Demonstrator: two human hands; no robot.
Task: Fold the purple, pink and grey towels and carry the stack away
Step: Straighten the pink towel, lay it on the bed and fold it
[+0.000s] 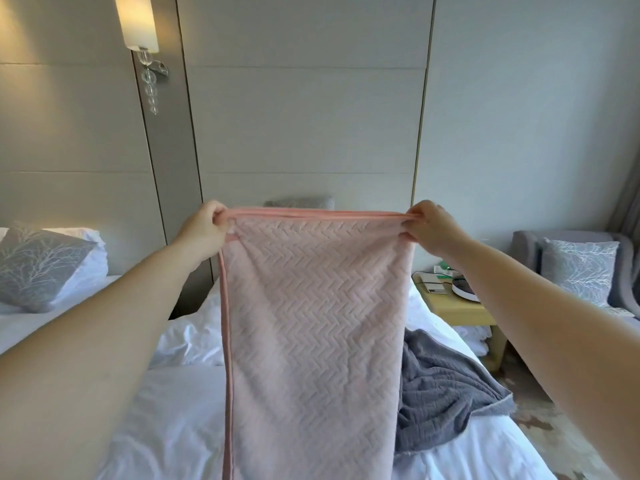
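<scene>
A pink towel (311, 323) with a herringbone texture hangs in front of me over the bed, doubled over with its layered top edge stretched level. My left hand (204, 226) pinches the upper left corner and my right hand (429, 225) pinches the upper right corner. The cloth falls past the bottom of the view. A grey towel (443, 389) lies crumpled on the white bed (166, 410) to the right, partly hidden behind the pink one. No purple towel shows.
A second bed with a grey patterned pillow (38, 268) stands at the left. A yellow bedside table (457, 306) with small items sits to the right, a grey armchair (588, 265) with a cushion beyond it. A lit wall lamp (138, 26) hangs at the upper left.
</scene>
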